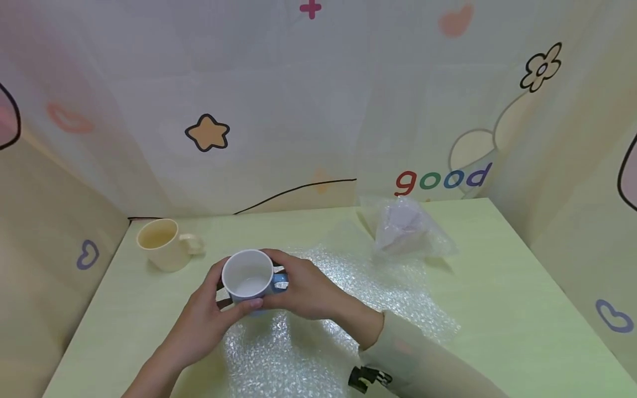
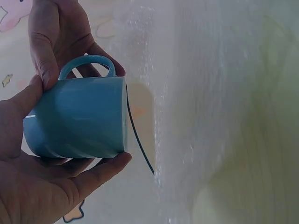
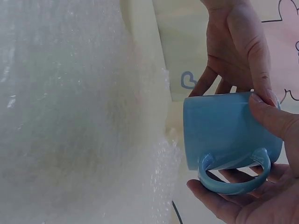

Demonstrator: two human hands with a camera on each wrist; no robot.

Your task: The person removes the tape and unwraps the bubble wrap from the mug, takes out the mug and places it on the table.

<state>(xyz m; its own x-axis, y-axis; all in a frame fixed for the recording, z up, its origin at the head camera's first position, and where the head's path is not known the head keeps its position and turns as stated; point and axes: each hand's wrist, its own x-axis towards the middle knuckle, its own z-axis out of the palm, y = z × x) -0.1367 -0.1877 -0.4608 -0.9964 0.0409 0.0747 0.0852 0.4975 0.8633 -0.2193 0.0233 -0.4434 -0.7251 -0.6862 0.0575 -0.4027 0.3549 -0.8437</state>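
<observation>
Lower centre, left hand [image 1: 201,320] and right hand [image 1: 309,286] grip a blue cylindrical mug [image 1: 247,276] over clear bubble wrap [image 1: 278,365], seemingly positioning it; lowering needs steadiness.

From my remote seat I see a pale green table [image 1: 512,309], faintly streaked, its back edge running nearly level and its right edge slanting outward toward me. Near the back left corner I make out a cream mug [image 1: 168,249] standing upright, handle toward the right edge. A sheet of clear bubble wrap [image 1: 398,293] spreads over the middle, rumpled, reaching toward the near side. By the back edge, nearer the right corner, sits a crumpled clear bag [image 1: 405,229] with something pale inside.
</observation>
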